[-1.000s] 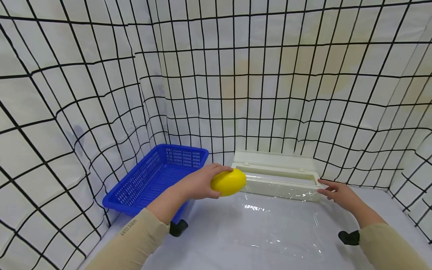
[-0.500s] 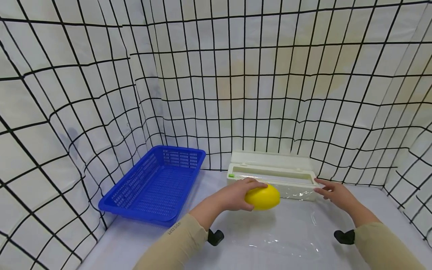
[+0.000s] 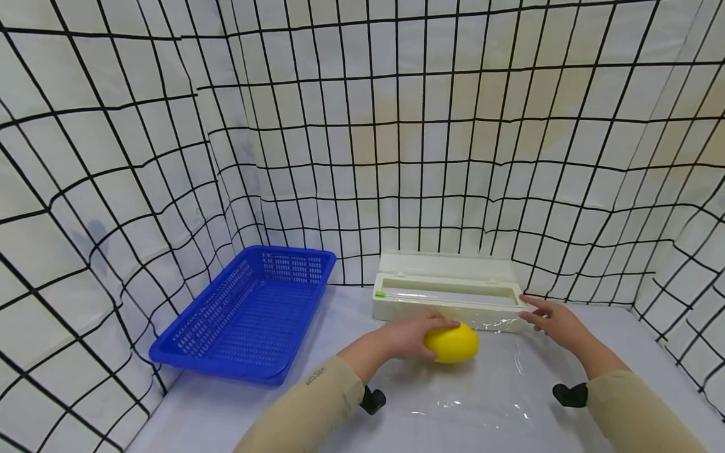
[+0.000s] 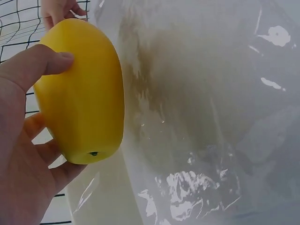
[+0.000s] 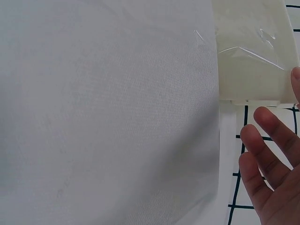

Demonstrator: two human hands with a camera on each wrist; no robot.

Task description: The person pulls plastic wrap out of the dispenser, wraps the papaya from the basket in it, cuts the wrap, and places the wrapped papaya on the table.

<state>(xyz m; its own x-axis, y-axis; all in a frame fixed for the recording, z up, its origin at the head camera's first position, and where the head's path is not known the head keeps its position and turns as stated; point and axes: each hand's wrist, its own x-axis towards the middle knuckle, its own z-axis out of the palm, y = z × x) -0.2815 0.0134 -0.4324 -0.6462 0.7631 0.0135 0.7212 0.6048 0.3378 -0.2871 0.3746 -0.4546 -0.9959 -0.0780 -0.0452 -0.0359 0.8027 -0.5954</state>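
My left hand [image 3: 416,336] grips a smooth yellow mango [image 3: 452,343] low over a sheet of clear cling film [image 3: 476,384]. In the left wrist view, the thumb lies across the side of the mango [image 4: 89,103], and the fingers wrap behind it. Behind this hand stands a white cling film dispenser [image 3: 447,308] with its lid raised and a green slider [image 3: 380,294] at the left end. The film runs from its front toward me. At the dispenser's right end, my right hand [image 3: 557,324] touches the corner with thumb and forefinger, its other fingers loosely spread [image 5: 269,154].
To the left, a blue plastic basket [image 3: 249,321] rests on the white tabletop [image 3: 215,409]. Black wire grid panels [image 3: 362,163] backed by white cloth enclose the back and sides. A black wrist piece [image 3: 569,395] shows at each sleeve.
My left hand has carried the mango from beside the basket, rightward and down, over the cling film. My right hand keeps its place at the dispenser's end. The head view has turned slightly.
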